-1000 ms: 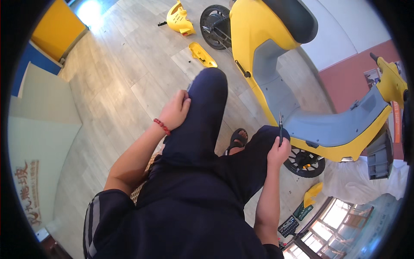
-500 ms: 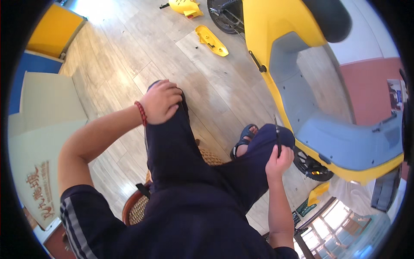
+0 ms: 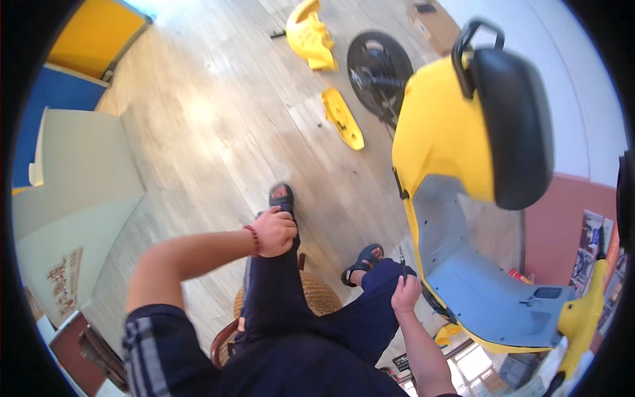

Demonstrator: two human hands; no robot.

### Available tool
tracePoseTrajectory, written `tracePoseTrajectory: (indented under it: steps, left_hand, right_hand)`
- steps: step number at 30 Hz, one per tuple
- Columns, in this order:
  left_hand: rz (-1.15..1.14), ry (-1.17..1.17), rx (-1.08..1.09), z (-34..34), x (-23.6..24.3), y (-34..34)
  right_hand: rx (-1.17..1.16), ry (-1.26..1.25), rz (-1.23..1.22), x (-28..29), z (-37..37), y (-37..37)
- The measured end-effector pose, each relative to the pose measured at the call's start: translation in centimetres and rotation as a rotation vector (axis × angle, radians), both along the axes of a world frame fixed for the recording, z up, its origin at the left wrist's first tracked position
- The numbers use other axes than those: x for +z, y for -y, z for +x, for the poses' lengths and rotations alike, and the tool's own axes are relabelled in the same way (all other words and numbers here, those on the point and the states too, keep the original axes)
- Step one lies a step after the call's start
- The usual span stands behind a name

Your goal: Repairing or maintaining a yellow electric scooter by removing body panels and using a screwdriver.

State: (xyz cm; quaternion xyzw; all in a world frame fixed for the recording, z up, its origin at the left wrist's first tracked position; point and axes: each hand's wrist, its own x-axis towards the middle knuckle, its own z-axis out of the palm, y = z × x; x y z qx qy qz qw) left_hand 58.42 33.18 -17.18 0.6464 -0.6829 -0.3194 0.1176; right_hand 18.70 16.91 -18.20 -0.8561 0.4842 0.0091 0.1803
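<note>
Left hand [image 3: 275,231] lay draped over the left leg [image 3: 274,284], elbow out, fingers loosely bent. Right hand [image 3: 406,294] sat by the right knee [image 3: 378,281], fingers closed around a slim dark tool [image 3: 403,266]. Left palm hidden; tool's lower end lost in the grip, exact type unclear. Tool looked thin, tapered, tip up, just left of the yellow scooter [image 3: 440,126].

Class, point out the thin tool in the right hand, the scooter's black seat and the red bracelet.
Thin tool [image 3: 403,264]: head view, middle of its visible length.
Black seat [image 3: 513,126]: head view, middle of its upper surface.
Red bracelet [image 3: 254,239]: head view, its beads.
</note>
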Motion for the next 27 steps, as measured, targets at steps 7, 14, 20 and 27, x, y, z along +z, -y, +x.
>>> tracePoseTrajectory:
  steps: [7, 14, 20, 27]
  left_hand:
    - [0.354, 0.018, 0.356, -0.4, 6.3, -5.4]
    - [0.889, -0.264, 0.753, 13.2, 14.4, -17.6]
    - [0.919, 0.144, 1.416, 24.0, 17.2, -25.2]
    - [0.830, -0.084, 0.646, 26.8, 16.8, -19.8]
  right_hand:
    - [-0.162, -0.545, 0.513, 11.5, 9.7, -2.8]
    - [0.093, -0.179, 0.457, 22.5, 25.0, -2.7]
    - [-0.103, -0.103, 0.457, 24.0, 31.8, 2.6]
    - [-0.290, -0.496, 0.544, 14.6, 25.5, 4.5]
